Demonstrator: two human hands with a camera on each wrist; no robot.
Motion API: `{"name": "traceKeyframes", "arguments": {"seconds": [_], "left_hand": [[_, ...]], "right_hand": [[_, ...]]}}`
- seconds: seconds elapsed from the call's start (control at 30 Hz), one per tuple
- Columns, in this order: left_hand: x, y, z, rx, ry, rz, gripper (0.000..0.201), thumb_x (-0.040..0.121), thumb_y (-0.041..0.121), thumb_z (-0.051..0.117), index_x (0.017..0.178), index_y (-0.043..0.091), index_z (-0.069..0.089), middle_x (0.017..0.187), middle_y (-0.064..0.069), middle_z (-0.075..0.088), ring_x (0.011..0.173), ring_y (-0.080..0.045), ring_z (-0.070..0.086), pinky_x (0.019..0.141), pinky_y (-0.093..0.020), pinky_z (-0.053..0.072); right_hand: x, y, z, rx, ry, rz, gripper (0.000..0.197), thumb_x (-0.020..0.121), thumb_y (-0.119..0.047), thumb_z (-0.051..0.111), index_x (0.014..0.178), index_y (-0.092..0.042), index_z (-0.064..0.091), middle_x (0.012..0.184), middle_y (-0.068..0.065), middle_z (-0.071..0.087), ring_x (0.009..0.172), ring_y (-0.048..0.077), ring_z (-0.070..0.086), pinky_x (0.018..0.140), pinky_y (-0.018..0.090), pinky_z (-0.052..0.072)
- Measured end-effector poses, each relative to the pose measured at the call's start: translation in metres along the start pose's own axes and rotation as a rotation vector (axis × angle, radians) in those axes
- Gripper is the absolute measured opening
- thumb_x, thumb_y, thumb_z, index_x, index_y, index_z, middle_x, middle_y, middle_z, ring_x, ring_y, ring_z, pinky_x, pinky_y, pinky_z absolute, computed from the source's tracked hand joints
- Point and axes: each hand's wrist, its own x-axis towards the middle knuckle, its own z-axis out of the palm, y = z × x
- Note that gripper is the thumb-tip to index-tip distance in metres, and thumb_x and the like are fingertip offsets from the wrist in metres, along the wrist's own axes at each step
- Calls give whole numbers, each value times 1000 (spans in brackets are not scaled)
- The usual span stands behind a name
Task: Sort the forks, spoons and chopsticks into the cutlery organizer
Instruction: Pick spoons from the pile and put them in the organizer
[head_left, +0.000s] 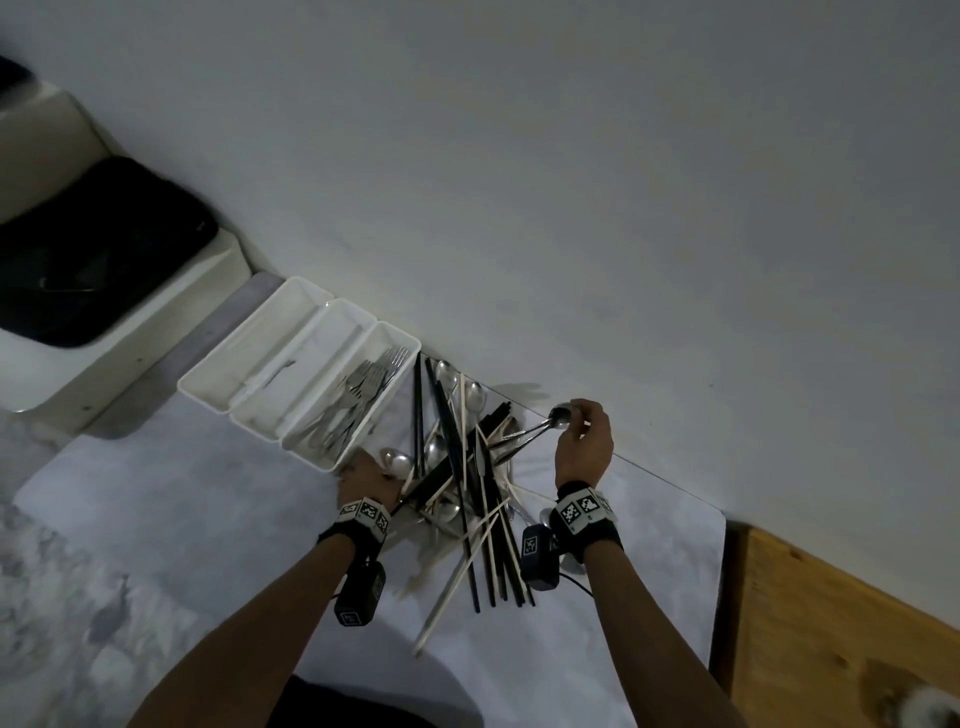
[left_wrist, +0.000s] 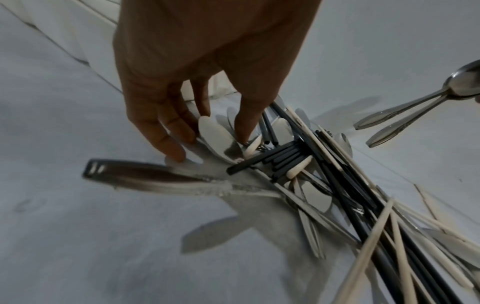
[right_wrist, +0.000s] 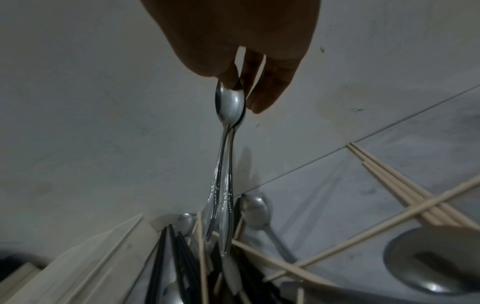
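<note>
The two spoons (right_wrist: 230, 107) hang from the right hand (head_left: 582, 441), which pinches their bowls together between the thumb and the fingers (right_wrist: 270, 86); the handles point down toward the pile of cutlery (head_left: 467, 483), and I judge they are held by the bowls so that both can be carried as one stack and laid down together. This pair is lifted above the far right side of the pile, near the wall, and well apart from the cutlery organizer (head_left: 249, 358).

The pile lies just to the right of the organizer, on the counter (head_left: 156, 493); in it, black chopsticks (head_left: 447, 431), pale chopsticks (head_left: 457, 577) and more spoons cross one another, so each piece must be drawn out and not simply lifted. The left hand (head_left: 366, 480) is at the near left edge of the pile, close to the near corner of the organizer; its fingers (left_wrist: 166, 135) are spread and bent down onto a spoon that lies there, the thumb on one side, but it seems to touch more than to grip, probably to select the next spoon.

In the organizer, the compartment nearest the pile holds the forks (head_left: 353, 400), tines toward the wall; the middle compartment seems to hold nothing, and the farthest one has a dark mark which I cannot identify. So, in my judgement, the forks are finished and the spoons are the present step.
</note>
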Motion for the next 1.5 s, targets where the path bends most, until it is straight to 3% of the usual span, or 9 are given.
{"name": "traceKeyframes", "arguments": {"seconds": [0.27,0.4,0.57,0.67,0.73,0.9,1.07,1.27,1.5], "left_hand": [[0,-6,2,-307,-36,155,23,77,26,71,90,11,60,91,-11,67,89,-27,64,83,-37,53],[22,-5,13,-230,-43,172,20,74,33,53,79,14,59,78,-7,64,82,-28,65,75,-33,50],[10,6,2,-260,-13,143,21,86,14,61,96,0,72,102,-22,71,99,-36,65,88,-36,49],[2,7,-5,-368,-4,167,7,81,12,67,82,9,74,96,-19,72,91,-36,67,88,-42,53],[-3,10,-16,-372,30,209,10,81,4,65,85,2,73,92,-13,72,88,-27,65,85,-32,50],[-2,13,-49,-280,26,375,16,69,3,63,75,12,75,76,-11,74,75,-22,68,75,-39,58],[0,32,-92,-224,23,450,11,74,8,65,79,4,74,82,-18,73,80,-31,68,78,-34,54],[23,42,-160,-118,35,519,12,74,15,67,73,19,78,70,-3,75,69,-19,68,64,-22,49],[76,60,-245,-47,-65,578,11,72,11,66,71,13,77,67,-9,75,65,-16,67,63,-24,52]], "right_hand": [[-28,5,10,-82,-206,-45,20,95,-8,46,99,-12,65,102,7,68,85,21,59,71,25,39],[-40,24,8,-85,-319,0,19,94,-11,49,96,-15,67,99,4,70,89,23,64,76,33,50],[-48,26,-2,-141,-396,8,18,91,-8,51,88,-13,68,85,-1,69,81,18,63,72,26,45],[-47,19,0,-174,-404,17,15,91,-14,54,90,-12,68,86,-1,68,83,20,63,72,28,46],[-44,12,6,-182,-412,11,15,92,-17,55,92,-11,68,90,3,70,85,24,64,74,32,49],[-44,-13,23,-164,-397,-5,20,92,-26,55,93,-14,70,92,3,72,88,22,64,78,34,50],[-47,-44,39,-146,-353,-6,16,91,-24,58,88,-15,70,89,2,73,83,18,63,71,25,42],[-50,-88,68,-126,-317,3,16,88,-26,61,86,-15,73,84,3,74,81,20,66,69,26,45],[-52,-158,112,-49,-242,-1,19,89,-25,62,85,-10,73,83,5,73,75,15,61,64,19,41]]}}
